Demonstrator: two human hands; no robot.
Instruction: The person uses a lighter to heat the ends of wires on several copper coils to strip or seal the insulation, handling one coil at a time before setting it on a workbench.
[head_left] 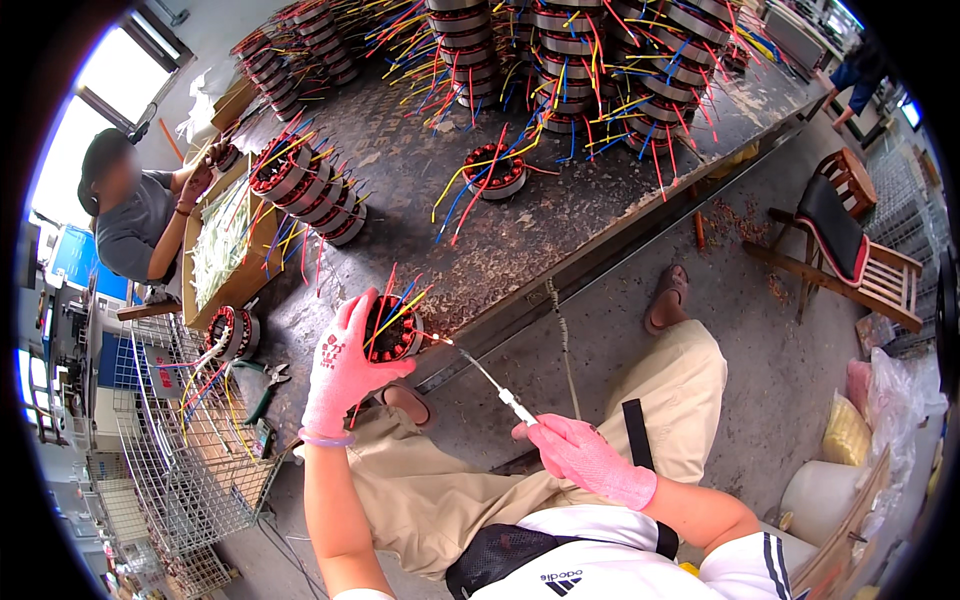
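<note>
Clenching the white-handled iron (516,405) in the pink-gloved right hand (590,463), pointing its thin metal rod up and leftward, holding the tip beside the right rim of the wired ring (398,335), being too small in view to tell whether touching. Grasping that ring with the gloved left hand (338,375), stretching fingers along its left side and laying the thumb along its lower side, holding it at the near edge of the dark, worn workbench (480,265). Having green-handled pliers (263,390) lying just left of the left hand, near a second ring (232,333) standing on its side. Facing a lone ring (497,175) farther up the bench, with a leaning stack (312,192) to its left and tall stacks (565,65) rising beyond. Working opposite a box (263,232) of pale strips (218,245), with another person (140,215) bending over beside it
</note>
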